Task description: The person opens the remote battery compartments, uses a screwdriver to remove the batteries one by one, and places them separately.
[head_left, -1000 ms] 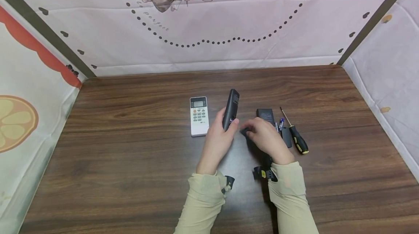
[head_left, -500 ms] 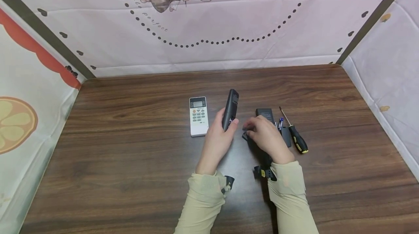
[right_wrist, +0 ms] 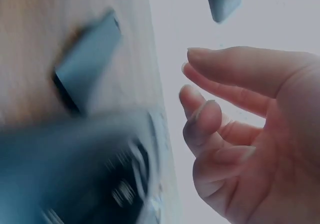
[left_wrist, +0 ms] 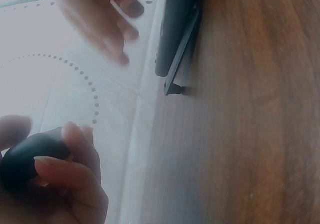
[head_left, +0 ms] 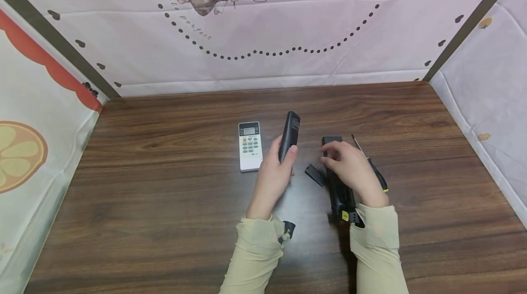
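My left hand (head_left: 271, 177) grips a black remote control (head_left: 290, 134), held upright above the table; in the left wrist view, curled fingers wrap round its dark end (left_wrist: 30, 159). Over a second black remote (head_left: 338, 189) lying on the table hovers my right hand (head_left: 350, 166), its fingers loosely bent with nothing between them. In the right wrist view this second remote (right_wrist: 60, 159) is blurred, with an open battery compartment (right_wrist: 125, 179). A small black battery cover (head_left: 314, 175) lies just left of it on the table.
A white remote control (head_left: 250, 147) lies flat to the left of my left hand. Beyond my right hand is a screwdriver (head_left: 378, 175) with a black and yellow handle, partly hidden. A patterned cloth wall (head_left: 263, 70) stands behind the wooden table (head_left: 164, 193).
My right hand has let go of the battery cover, leaving it on the table, and has moved right over the second remote. The left hand stays nearly still, still gripping its remote.
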Tool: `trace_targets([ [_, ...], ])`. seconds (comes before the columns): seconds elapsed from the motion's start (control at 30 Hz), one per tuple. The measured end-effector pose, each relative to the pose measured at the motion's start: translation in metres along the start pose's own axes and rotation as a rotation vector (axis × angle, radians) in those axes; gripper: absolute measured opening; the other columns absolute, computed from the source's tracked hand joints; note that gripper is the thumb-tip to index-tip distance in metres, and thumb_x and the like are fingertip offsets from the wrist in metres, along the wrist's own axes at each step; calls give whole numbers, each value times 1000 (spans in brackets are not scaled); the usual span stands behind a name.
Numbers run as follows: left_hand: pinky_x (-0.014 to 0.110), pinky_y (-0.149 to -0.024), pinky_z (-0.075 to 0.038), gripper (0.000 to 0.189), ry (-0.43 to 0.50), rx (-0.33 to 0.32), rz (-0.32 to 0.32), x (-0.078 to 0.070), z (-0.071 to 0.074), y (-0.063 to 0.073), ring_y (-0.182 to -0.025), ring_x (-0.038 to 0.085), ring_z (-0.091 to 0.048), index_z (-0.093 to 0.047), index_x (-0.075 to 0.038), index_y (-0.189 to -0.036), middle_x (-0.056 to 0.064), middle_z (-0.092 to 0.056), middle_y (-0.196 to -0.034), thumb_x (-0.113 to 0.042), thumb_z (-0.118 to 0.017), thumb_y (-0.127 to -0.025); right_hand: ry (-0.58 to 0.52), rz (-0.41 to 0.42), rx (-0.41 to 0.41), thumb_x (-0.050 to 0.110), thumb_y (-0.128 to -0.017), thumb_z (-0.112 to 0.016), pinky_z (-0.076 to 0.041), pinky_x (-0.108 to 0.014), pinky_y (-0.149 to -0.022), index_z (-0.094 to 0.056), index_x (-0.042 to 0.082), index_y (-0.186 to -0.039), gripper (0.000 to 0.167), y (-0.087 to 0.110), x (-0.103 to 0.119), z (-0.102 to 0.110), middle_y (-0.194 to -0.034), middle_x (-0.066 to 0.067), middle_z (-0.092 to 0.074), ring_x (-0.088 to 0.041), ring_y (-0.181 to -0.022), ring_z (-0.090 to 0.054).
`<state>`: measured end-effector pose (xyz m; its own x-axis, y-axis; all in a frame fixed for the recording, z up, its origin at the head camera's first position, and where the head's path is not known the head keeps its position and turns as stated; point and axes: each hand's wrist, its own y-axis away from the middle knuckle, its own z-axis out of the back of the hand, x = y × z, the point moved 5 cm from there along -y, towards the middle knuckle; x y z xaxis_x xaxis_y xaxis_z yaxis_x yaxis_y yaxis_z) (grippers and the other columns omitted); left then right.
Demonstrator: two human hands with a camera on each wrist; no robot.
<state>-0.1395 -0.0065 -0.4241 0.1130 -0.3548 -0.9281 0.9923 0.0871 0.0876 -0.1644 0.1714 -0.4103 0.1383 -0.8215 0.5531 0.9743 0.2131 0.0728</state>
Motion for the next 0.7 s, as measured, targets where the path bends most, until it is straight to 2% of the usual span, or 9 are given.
trace_targets([
  [0.17,30,-45,-45,55,166,28,31,1,-1,1,-63,31,-61,-39,-29,-132,10,-64,-97,-60,-34,-87,-2,-48,-102,22,-85,-59,-36,-30,-57,-60,10,-108,26,10,-23,24,-81,-3,-55,-18,-68,-49],
  [0.3,37,-39,-46,55,263,48,54,2,-1,2,-65,36,-60,-39,-30,-131,12,-62,-100,-61,-31,-87,-5,-132,-126,22,-85,-58,-35,-31,-57,-58,7,-111,31,19,-41,36,-83,-8,-54,-22,-70,-47],
  [0.43,49,-44,-46,50,348,70,62,2,-1,2,-68,39,-60,-40,-28,-130,12,-60,-102,-56,-32,-89,-13,-201,-93,20,-85,-57,-37,-39,-64,-54,3,-116,36,27,-56,43,-91,-15,-54,-28,-81,-47],
  [0.5,52,-45,-46,48,373,80,63,1,-1,2,-68,38,-60,-39,-26,-131,11,-60,-101,-53,-32,-91,-20,-225,-66,18,-85,-57,-38,-43,-68,-52,1,-118,39,30,-63,45,-96,-19,-54,-31,-88,-46],
  [0.7,48,-44,-47,44,377,81,63,-16,5,9,-69,38,-60,-37,-17,-132,9,-60,-99,-41,-31,-96,-61,-277,39,14,-85,-51,-41,-46,-71,-46,-2,-123,41,32,-76,42,-108,-25,-47,-35,-95,-43],
])
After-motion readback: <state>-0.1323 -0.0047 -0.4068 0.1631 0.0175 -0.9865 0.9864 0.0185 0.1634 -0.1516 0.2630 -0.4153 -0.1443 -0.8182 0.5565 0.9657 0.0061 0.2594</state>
